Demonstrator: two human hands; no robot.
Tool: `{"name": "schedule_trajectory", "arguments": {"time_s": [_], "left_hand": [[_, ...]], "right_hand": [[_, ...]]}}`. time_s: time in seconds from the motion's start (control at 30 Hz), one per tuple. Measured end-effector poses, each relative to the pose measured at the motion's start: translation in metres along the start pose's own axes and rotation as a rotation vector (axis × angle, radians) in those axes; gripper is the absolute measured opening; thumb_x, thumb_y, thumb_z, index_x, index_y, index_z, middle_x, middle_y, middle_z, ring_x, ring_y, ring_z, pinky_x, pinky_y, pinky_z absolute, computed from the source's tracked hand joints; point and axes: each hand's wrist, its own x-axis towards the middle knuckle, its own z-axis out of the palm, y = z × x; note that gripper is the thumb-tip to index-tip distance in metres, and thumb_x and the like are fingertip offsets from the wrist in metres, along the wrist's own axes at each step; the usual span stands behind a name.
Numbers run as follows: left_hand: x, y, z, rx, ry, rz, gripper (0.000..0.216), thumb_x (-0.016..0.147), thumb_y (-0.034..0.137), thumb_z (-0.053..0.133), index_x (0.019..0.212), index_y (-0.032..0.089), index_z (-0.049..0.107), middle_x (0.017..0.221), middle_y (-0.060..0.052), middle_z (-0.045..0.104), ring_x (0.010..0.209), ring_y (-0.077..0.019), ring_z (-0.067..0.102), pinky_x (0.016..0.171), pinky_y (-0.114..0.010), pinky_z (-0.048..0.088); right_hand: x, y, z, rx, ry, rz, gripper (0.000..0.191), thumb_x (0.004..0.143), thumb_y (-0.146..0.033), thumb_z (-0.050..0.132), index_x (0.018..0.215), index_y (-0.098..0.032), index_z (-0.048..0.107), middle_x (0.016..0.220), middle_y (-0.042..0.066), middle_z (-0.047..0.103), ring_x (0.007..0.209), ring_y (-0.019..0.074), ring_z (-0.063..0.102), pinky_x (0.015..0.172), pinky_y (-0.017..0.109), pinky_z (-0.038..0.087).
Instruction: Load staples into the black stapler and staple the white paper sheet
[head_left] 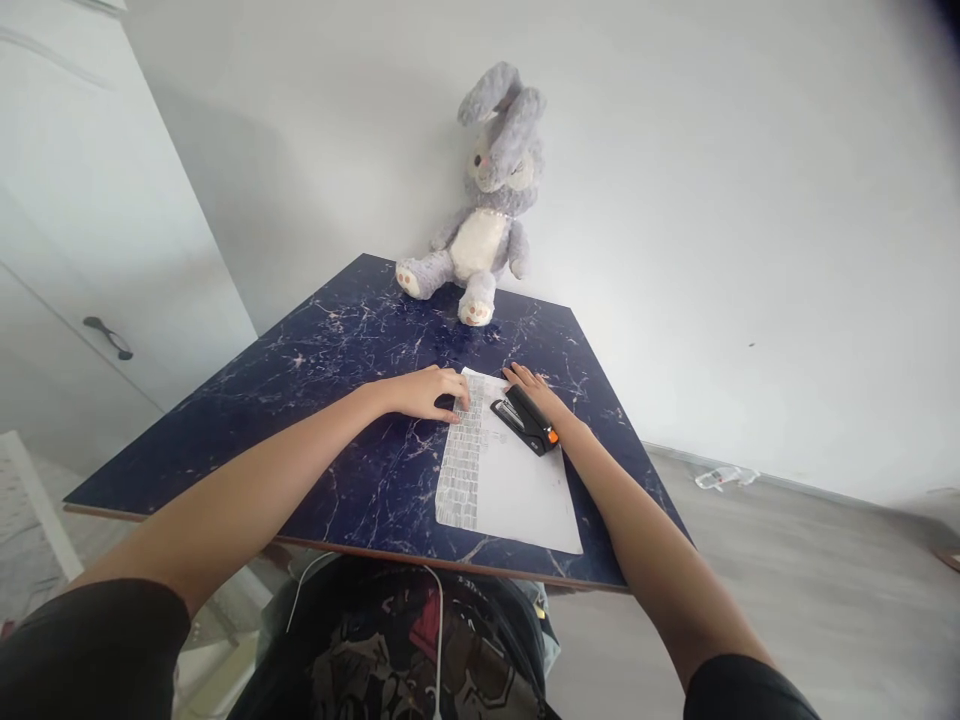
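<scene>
A white sheet of paper (517, 490) with a printed strip along its left edge lies on a dark blue marbled table (337, 400). A black stapler (525, 418) with an orange end sits on the paper's far right part. My left hand (431, 392) rests on the paper's far left corner, fingers curled down onto it. My right hand (534, 388) lies flat beside the stapler at the paper's far right corner, fingers stretched out, touching the stapler's side.
A grey plush rabbit (487, 220) sits at the table's far edge against the white wall. A white cabinet with a dark handle (109, 338) stands to the left. A clear plastic scrap (720, 477) lies on the grey floor at right.
</scene>
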Motion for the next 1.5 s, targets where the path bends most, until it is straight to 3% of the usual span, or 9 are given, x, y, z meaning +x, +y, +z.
{"name": "schedule_trajectory", "arguments": {"time_s": [0.23, 0.37, 0.43, 0.53, 0.7, 0.9, 1.07, 1.33, 1.5], "left_hand": [[0.005, -0.015, 0.012, 0.11, 0.121, -0.136, 0.047, 0.102, 0.055, 0.053, 0.133, 0.023, 0.066, 0.148, -0.013, 0.058, 0.137, -0.032, 0.052, 0.114, -0.047, 0.035], [0.013, -0.012, 0.028, 0.159, 0.183, -0.234, 0.052, 0.109, 0.04, 0.036, 0.154, 0.016, 0.049, 0.168, -0.016, 0.036, 0.156, -0.0301, 0.032, 0.127, -0.049, 0.021], [0.018, -0.006, 0.039, 0.162, 0.153, -0.282, 0.058, 0.11, 0.042, 0.031, 0.161, 0.015, 0.038, 0.172, -0.016, 0.028, 0.161, -0.0306, 0.021, 0.13, -0.051, 0.015], [0.023, 0.003, 0.051, 0.18, 0.05, -0.31, 0.069, 0.109, 0.051, 0.029, 0.166, 0.013, 0.027, 0.174, -0.016, 0.02, 0.163, -0.0346, 0.011, 0.131, -0.055, 0.011], [0.024, 0.004, 0.053, 0.2, -0.051, -0.309, 0.077, 0.107, 0.057, 0.027, 0.169, 0.011, 0.02, 0.176, -0.015, 0.009, 0.163, -0.0363, 0.003, 0.131, -0.056, 0.007], [0.015, 0.007, 0.038, 0.17, -0.127, -0.239, 0.083, 0.104, 0.063, 0.037, 0.171, 0.02, 0.015, 0.176, -0.011, 0.008, 0.163, -0.0396, 0.003, 0.13, -0.063, 0.002], [0.005, 0.013, 0.021, 0.16, -0.28, -0.128, 0.103, 0.093, 0.074, 0.053, 0.171, 0.025, 0.007, 0.177, -0.007, 0.002, 0.164, -0.0328, 0.003, 0.133, -0.051, 0.002], [0.002, 0.024, 0.028, 0.159, -0.302, -0.149, 0.12, 0.083, 0.075, 0.064, 0.171, 0.019, 0.006, 0.176, -0.014, -0.003, 0.163, -0.0395, -0.002, 0.131, -0.058, 0.002], [0.003, 0.031, 0.03, 0.161, -0.323, -0.132, 0.124, 0.08, 0.075, 0.067, 0.171, 0.022, 0.0, 0.175, -0.011, -0.014, 0.162, -0.0411, -0.008, 0.13, -0.061, -0.001]], "right_hand": [[0.006, -0.003, 0.001, 0.023, 0.024, -0.003, 0.056, 0.108, -0.033, 0.033, 0.163, -0.023, 0.036, 0.173, 0.014, 0.027, 0.16, 0.0346, 0.025, 0.126, 0.058, 0.029], [0.002, -0.015, -0.004, -0.013, 0.155, 0.044, 0.053, 0.109, -0.037, 0.033, 0.158, -0.022, 0.044, 0.173, 0.015, 0.024, 0.162, 0.0347, 0.017, 0.127, 0.064, 0.022], [0.0, -0.019, -0.005, 0.003, 0.197, 0.177, 0.058, 0.109, -0.047, 0.032, 0.158, -0.019, 0.043, 0.174, 0.019, 0.021, 0.162, 0.0384, 0.013, 0.125, 0.068, 0.02], [-0.001, -0.02, -0.004, 0.064, 0.128, 0.328, 0.07, 0.108, -0.059, 0.026, 0.162, -0.015, 0.036, 0.171, 0.024, 0.024, 0.16, 0.042, 0.018, 0.124, 0.067, 0.024], [0.001, -0.014, -0.001, 0.086, 0.102, 0.297, 0.073, 0.108, -0.06, 0.025, 0.163, -0.013, 0.033, 0.17, 0.026, 0.026, 0.159, 0.0408, 0.022, 0.126, 0.062, 0.023], [0.001, -0.01, 0.0, 0.109, 0.117, 0.281, 0.074, 0.107, -0.061, 0.026, 0.162, -0.012, 0.035, 0.169, 0.027, 0.027, 0.159, 0.042, 0.023, 0.126, 0.062, 0.023], [0.001, -0.009, 0.0, 0.135, 0.138, 0.264, 0.072, 0.107, -0.062, 0.026, 0.161, -0.016, 0.037, 0.169, 0.024, 0.03, 0.158, 0.0417, 0.024, 0.125, 0.063, 0.024], [0.0, -0.009, -0.001, 0.142, 0.148, 0.257, 0.072, 0.107, -0.061, 0.028, 0.16, -0.015, 0.039, 0.168, 0.024, 0.032, 0.158, 0.0423, 0.026, 0.125, 0.062, 0.024], [0.0, -0.011, -0.002, 0.131, 0.16, 0.259, 0.072, 0.107, -0.061, 0.026, 0.159, -0.013, 0.04, 0.167, 0.026, 0.032, 0.157, 0.043, 0.027, 0.125, 0.063, 0.024]]}}
